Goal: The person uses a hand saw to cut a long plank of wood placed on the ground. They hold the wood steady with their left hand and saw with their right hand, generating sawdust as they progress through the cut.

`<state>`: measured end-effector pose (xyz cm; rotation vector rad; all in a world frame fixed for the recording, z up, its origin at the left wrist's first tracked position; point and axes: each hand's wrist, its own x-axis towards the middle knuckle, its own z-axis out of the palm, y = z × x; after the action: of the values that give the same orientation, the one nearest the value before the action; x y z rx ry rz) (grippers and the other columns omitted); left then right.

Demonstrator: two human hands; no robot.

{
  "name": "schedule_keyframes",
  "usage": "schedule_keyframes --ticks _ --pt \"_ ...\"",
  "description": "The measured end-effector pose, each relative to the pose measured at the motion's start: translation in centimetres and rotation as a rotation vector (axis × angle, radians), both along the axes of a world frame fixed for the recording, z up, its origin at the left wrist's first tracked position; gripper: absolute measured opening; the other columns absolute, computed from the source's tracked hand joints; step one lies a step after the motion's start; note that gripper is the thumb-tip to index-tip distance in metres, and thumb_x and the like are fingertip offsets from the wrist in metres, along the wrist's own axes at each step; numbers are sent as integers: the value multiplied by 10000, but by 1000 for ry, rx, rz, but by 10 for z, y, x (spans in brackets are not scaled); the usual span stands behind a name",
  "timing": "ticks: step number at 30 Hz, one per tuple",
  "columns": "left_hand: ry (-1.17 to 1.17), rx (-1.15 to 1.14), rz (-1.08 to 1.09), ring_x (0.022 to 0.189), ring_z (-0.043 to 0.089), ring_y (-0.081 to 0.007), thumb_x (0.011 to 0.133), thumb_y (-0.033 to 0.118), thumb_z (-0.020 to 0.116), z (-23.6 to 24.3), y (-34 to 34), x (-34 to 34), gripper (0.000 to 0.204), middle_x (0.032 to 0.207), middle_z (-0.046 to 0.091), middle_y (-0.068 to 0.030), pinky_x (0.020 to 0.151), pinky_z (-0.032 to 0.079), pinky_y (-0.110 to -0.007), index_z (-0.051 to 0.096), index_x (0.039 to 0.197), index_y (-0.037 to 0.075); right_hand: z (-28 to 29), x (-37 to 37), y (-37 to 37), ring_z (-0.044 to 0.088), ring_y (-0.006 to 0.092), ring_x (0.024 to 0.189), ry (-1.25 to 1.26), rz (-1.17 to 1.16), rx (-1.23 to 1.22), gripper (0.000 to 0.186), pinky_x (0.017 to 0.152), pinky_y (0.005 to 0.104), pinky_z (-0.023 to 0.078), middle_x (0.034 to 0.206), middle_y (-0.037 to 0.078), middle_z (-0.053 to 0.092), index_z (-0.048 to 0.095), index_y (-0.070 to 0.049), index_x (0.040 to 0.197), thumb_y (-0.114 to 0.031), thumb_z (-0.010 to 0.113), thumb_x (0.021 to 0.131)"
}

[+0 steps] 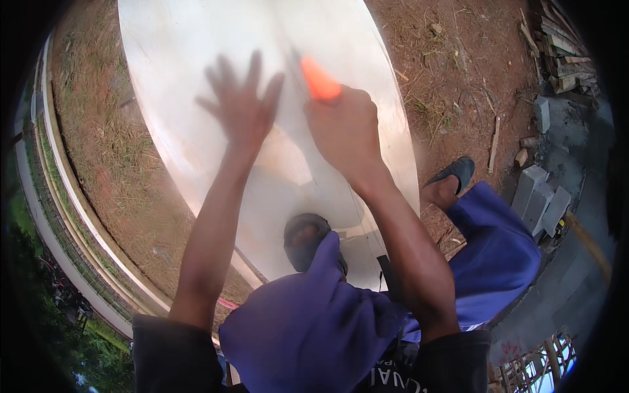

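A large pale board (pixel 196 39) stretches out in front of me. My left hand (pixel 244 105) is over its surface with the fingers spread wide, blurred, holding nothing. In my right hand (pixel 347 131), the fingers are closed around a bright orange tool (pixel 319 78). Its far end looks dark and thin, but motion blur hides what kind of tool it is. A thin dark line runs along the board below my right hand. My shod foot (pixel 306 239) rests on the near part of the board, below both hands.
My other foot, in a dark shoe (pixel 455 173), stands on the dirt (pixel 445 78) right of the board. Grey blocks (pixel 537 200) and stacked wood pieces (pixel 567 49) lie farther right. Dry grass (pixel 108 150) and a pale curb (pixel 85 213) run along the left.
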<state>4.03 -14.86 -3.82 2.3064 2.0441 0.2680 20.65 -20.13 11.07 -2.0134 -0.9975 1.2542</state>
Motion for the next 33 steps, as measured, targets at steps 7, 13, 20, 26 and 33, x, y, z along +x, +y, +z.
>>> schedule_keyframes --ticks 7,13,20,26,33 --pt "29 0 15 1573 100 -529 999 674 522 4 -7 -8 675 1690 215 -286 1142 63 -827 502 1565 308 118 35 -238 746 182 738 -52 79 -7 419 703 295 583 934 189 767 688 132 1221 58 696 809" --pt "28 -8 2 1570 110 -532 994 677 527 -5 -10 -7 681 1685 229 -291 1134 68 -834 504 1564 304 31 11 -128 516 116 568 59 -39 -18 254 572 313 489 676 127 625 689 105 1078 20 655 841" --pt "46 4 25 1574 117 -521 996 656 549 1 -8 -14 663 1679 242 -293 1135 58 -835 510 1560 309 32 9 -130 617 90 646 32 1 53 500 646 271 524 757 141 689 642 91 1342 34 639 845" --pt "9 3 14 1573 113 -523 993 652 554 0 -11 -9 663 1681 240 -293 1140 49 -830 519 1555 302 124 32 -241 719 170 712 -5 17 28 368 688 288 565 821 144 731 710 124 1155 60 715 793" --pt "4 14 -12 1571 126 -526 992 655 555 -3 -6 -2 661 1676 250 -293 1136 73 -834 519 1553 308 4 -7 -23 532 243 539 -10 -4 -72 169 587 411 467 634 207 588 614 88 859 -79 636 867"
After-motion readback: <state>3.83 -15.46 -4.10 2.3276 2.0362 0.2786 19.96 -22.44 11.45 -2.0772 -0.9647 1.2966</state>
